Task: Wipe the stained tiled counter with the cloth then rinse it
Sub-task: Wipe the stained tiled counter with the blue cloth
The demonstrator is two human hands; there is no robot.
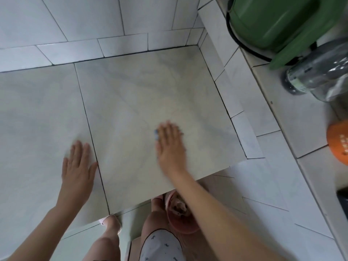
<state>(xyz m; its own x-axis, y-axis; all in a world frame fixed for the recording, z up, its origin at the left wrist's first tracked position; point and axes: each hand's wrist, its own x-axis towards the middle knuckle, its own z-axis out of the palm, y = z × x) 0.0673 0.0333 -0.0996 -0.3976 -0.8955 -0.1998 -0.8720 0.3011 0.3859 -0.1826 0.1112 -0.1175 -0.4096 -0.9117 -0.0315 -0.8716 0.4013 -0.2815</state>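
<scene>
**Tiled table, flat palm, cloth barely showing**

Pale marbled tiles fill the view, and the table (141, 87) runs into a wall corner at 1 o'clock. The right grip (170, 146), a bare hand, lies just right of centre with its fingers straight and pressed down, curled round nothing. Under it sits the cloth (156, 133); only a sliver of blue peeks out at the 9 o'clock side of the fingers. The left grip (78, 166) is at 8 o'clock, spread flat on the tile and holding nothing, bracing by the look of it.

Now the hazards. With a flat palm and no pinch, the cloth could bunch up or slide out on a fast stroke, leaving bare skin to do the wiping. The right grip is blurred, so the pace looks quick. Stains are hard to tell from the grey-yellow veining, so patches could be missed, most likely along the dark grout line (90, 129) between the two grips and in that far corner. A long sweep toward 2 o'clock heads for the bin (273, 21) and the bottle (320, 78) on the raised ledge, and a knock could tip the bottle. The front edge is close at 6 o'clock, so dirt pushed that way drops near the bucket (180, 225) or onto the feet. Wet tile under the left palm could let the brace slip.
</scene>
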